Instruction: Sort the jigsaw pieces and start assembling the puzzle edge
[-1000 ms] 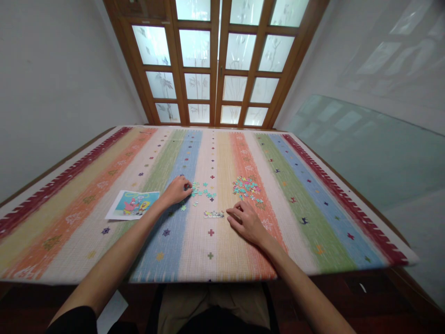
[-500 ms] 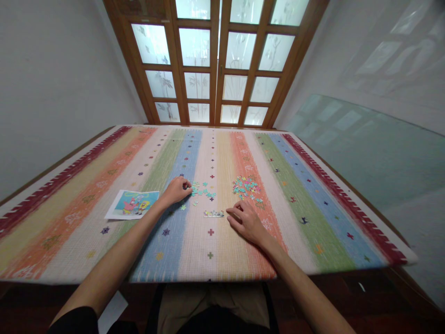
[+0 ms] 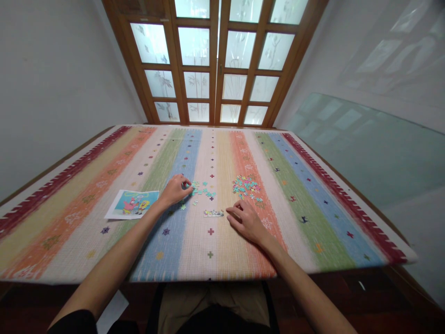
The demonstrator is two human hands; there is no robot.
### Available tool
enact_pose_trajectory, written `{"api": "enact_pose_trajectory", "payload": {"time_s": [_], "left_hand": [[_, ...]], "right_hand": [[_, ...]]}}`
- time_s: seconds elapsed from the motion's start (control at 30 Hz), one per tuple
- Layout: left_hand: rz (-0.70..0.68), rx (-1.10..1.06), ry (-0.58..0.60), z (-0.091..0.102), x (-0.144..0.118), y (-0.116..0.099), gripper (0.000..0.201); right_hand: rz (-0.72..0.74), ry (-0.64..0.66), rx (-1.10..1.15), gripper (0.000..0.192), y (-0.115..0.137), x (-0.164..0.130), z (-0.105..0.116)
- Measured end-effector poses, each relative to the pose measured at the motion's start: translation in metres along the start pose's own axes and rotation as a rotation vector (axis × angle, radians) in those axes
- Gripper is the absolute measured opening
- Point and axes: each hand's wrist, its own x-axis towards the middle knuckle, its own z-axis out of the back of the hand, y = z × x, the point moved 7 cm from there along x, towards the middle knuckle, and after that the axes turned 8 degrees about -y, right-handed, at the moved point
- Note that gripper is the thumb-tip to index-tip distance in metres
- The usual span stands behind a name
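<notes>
Puzzle pieces near the left hand

Its finger and thumb curl close; I can't tell if they hold one. Right hand: fingers apart, beside a puzzle strip. A pile lies beyond. Picking seems the step; next needs a tiny pinch.

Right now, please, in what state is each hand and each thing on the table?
Puzzle strip: pieces joined, lying flat.
Left hand: fingers bent toward thumb; whether it grips a piece is unclear.
Right hand: open, beside the strip's right end.
Left puzzle pieces: loose, scattered.
Right puzzle pieces: loose, bunched together.
Printed picture: face up.
Tablecloth: spread out.
</notes>
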Motion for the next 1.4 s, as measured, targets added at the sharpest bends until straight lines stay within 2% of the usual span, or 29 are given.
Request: {"api": "enact_pose_trajectory", "payload": {"time_s": [0.23,0.4,0.6,0.8,0.93,1.1,1.23,1.4], "left_hand": [[0.096,0.08,-0.081,0.018,0.027,0.032,0.013],[0.23,0.173,-0.006,0.021,0.033,0.055,0.016],[0.282,0.163,0.062,0.016,0.025,0.063,0.014],[0.271,0.127,0.09,0.027,0.01,0.059,0.026],[0.17,0.08,0.12,0.033,-0.011,0.045,0.03],[0.03,0.052,0.191,0.028,-0.039,0.028,0.032],[0.06,0.084,0.158,0.027,-0.046,0.029,0.036],[0.098,0.09,0.158,0.024,-0.045,0.029,0.032]], "right_hand": [[0.003,-0.001,-0.016,0.015,-0.001,0.0,-0.001],[0.006,-0.005,-0.013,0.016,-0.002,-0.001,-0.002],[0.014,-0.015,0.003,0.015,-0.002,-0.001,-0.002],[0.007,-0.014,0.002,0.016,-0.003,-0.001,-0.003],[0.014,-0.021,-0.002,0.016,-0.002,-0.001,-0.002],[0.029,-0.035,-0.008,0.016,-0.001,-0.002,-0.001],[0.026,-0.031,-0.008,0.016,-0.002,-0.002,-0.002],[0.025,-0.031,-0.009,0.015,-0.001,-0.001,-0.002]]}}
